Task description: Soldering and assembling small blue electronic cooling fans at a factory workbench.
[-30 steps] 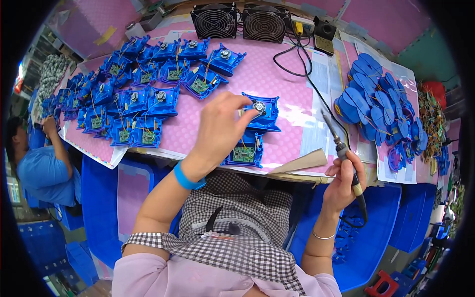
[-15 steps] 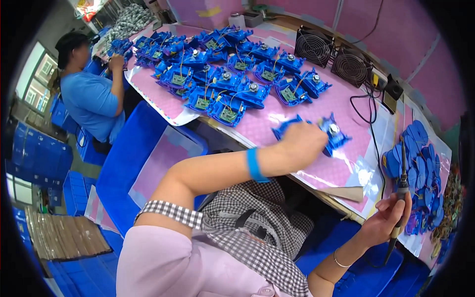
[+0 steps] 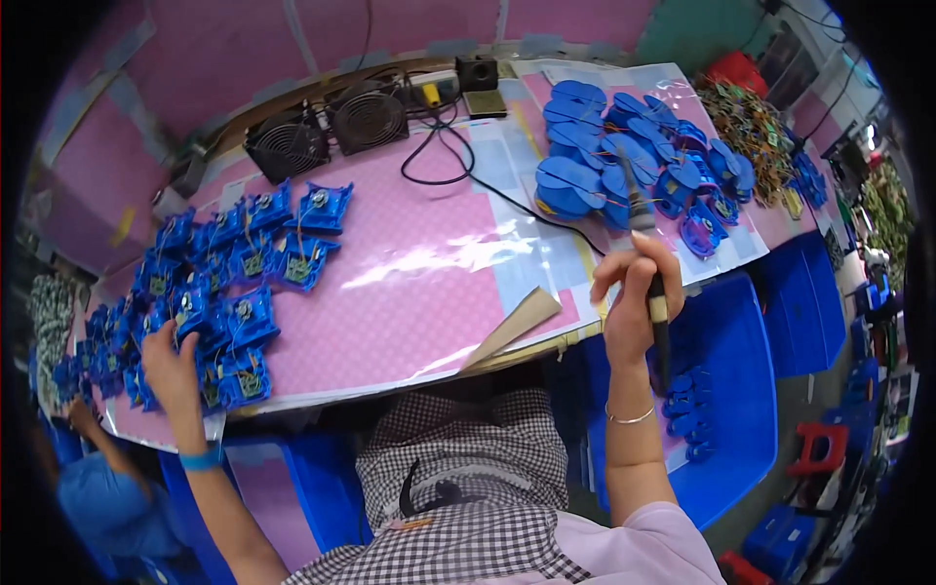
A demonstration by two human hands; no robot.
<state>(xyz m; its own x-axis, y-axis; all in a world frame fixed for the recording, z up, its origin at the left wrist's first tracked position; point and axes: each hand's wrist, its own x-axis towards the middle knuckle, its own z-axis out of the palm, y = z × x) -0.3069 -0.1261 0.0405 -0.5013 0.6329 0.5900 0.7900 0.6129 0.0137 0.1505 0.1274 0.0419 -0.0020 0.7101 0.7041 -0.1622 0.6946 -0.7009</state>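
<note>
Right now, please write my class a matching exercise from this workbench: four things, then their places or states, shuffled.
1. left hand
2. right hand
3. two fans
4. tan sheet

A. at the back of the table
B. lying at the table's near edge
C. at the blue housings
D. holding the soldering iron

Pairs: 1-C; 2-D; 3-A; 4-B

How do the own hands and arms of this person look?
The left hand is gloveless, with a blue band at its wrist; the right hand, also gloveless, has a thin silvery bracelet. The right sleeve is pale pink.
</note>
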